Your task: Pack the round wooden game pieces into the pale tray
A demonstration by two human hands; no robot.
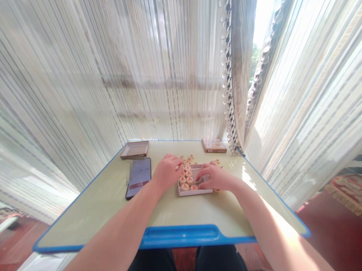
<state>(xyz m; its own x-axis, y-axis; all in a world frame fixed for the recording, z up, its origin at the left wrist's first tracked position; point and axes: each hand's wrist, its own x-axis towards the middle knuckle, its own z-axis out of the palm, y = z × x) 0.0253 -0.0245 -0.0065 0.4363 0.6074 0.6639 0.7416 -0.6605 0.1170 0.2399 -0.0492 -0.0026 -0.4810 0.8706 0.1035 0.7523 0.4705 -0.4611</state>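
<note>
Over the right half of the tray (195, 193), curving the right hand (210, 177) down past the rim, with fingers bent, thumb set apart and tips reaching low inside; impossible to tell from this angle about gripping anything. Past the left wall, curling the left hand (168, 171) inward, touching or nearly touching a pale piece (177, 167) at the fingertips; too small to tell about any clamping. Probably steadying the tray by working from both sides. Holding pieces (190, 180) flat and close-packed down the left part and along the near edge, showing red marks upward, perhaps for easy reading. Leaving loose pieces (191, 156) scattered behind the tray and at its right, presumably within quick reach. Farther left, resting a phone (141, 173) flat on the table (177, 211), likely for glancing at the screen. Toward the far edge, parking a shallow box (135, 149) at left, seemingly open side up, and a printed carton (214, 145) at right, looking shut and hiding any contents, both well outside the working space.
</note>
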